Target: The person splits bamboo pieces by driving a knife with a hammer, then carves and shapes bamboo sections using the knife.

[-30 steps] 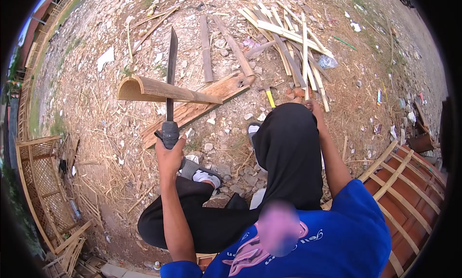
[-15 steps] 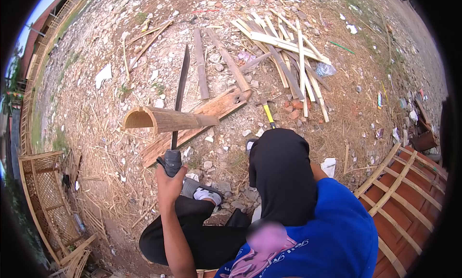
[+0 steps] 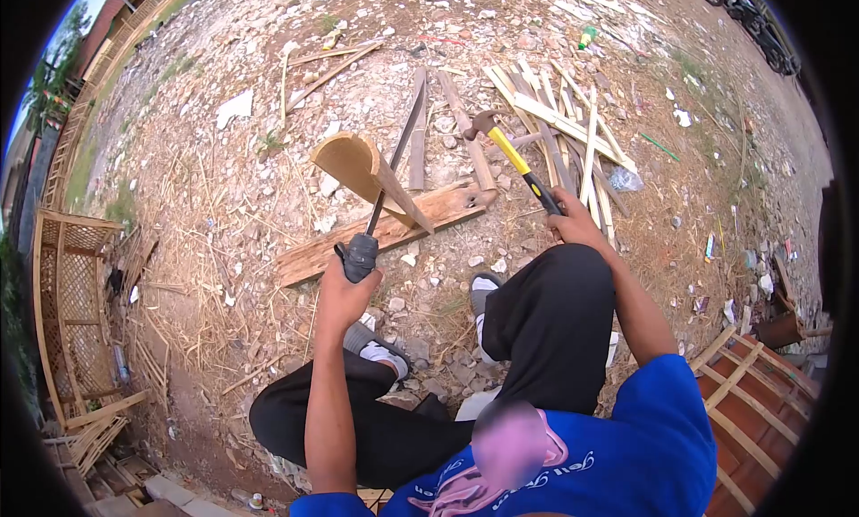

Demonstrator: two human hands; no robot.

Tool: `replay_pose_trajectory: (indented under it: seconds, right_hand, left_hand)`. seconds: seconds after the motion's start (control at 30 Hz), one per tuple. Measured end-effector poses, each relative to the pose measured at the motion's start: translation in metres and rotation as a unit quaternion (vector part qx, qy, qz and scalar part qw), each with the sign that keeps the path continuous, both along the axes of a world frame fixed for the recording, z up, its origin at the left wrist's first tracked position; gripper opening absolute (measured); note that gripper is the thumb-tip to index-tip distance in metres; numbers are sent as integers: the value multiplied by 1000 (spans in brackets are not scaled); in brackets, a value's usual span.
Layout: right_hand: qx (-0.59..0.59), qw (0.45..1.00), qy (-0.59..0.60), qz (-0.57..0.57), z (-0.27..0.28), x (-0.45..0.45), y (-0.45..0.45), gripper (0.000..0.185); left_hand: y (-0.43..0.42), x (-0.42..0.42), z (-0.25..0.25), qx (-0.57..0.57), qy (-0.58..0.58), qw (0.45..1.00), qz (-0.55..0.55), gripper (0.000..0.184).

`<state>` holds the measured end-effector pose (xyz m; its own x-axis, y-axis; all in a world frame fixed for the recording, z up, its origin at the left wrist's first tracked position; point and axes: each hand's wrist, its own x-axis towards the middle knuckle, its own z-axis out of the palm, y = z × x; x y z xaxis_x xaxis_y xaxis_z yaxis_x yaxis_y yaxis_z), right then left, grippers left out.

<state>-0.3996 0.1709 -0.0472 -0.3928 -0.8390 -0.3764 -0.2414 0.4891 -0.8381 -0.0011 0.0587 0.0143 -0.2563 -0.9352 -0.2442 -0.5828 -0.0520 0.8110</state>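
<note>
My left hand is closed around the dark wrapped handle of a machete. Its long blade points up and away, set against a split, half-round bamboo piece; whether it is lodged in the bamboo I cannot tell. One end of the bamboo is close to a thick, weathered plank lying on the ground. To the right, my right hand grips the black end of a claw hammer with a yellow and black handle. The hammer's head is raised, a short way right of the blade.
Thin wooden strips lie piled on the stony ground beyond the hammer. A woven bamboo frame stands at left; a bamboo slat lattice lies at lower right. My feet are just before the plank.
My right hand has come up from behind the knee with the hammer, which lay on the ground before. The machete and bamboo have swung right and tilted.
</note>
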Motion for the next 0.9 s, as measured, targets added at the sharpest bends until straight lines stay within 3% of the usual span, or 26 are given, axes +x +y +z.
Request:
replay_pose_trajectory:
  seconds: [0.03, 0.1, 0.2, 0.3, 0.4, 0.43, 0.67, 0.77, 0.83, 0.9]
  right_hand:
    - [-29, 997, -58, 29, 40, -2, -8, 48]
    - [-145, 986, -23, 76, 101, 9, -21, 33]
    - [-100, 977, 123, 141, 143, 23, -36, 31]
    - [-123, 942, 237, 203, 140, 35, -41, 34]
    - [-91, 924, 273, 252, 137, 60, -35, 32]
    - [-52, 938, 244, 239, 140, 70, -33, 32]
    - [-114, 928, 245, 257, 158, 90, -39, 36]
    - [-196, 965, 71, 156, 200, 95, -44, 36]
    - [-272, 955, -67, 98, 198, 97, -46, 36]
    - [-262, 952, 109, 116, 147, 102, -44, 38]
  left_hand:
    - [-1, 0, -1, -11, 13, 1000, -9, 40]
    - [1, -1, 5, -16, 15, 1000, -12, 40]
    - [1, -1, 6, -30, 14, 999, -11, 39]
    - [0, 2, 9, 3, -4, 1000, -23, 42]
    - [0, 1, 8, -17, 20, 999, -29, 41]
    - [0, 1, 8, -18, 18, 999, -29, 41]
    - [-4, 1, 2, -25, 9, 999, -34, 41]
    - [2, 2, 4, -31, 27, 999, -25, 39]
    - [4, 2, 6, -37, 27, 999, -24, 37]
    - [3, 1, 5, -37, 16, 999, -24, 35]
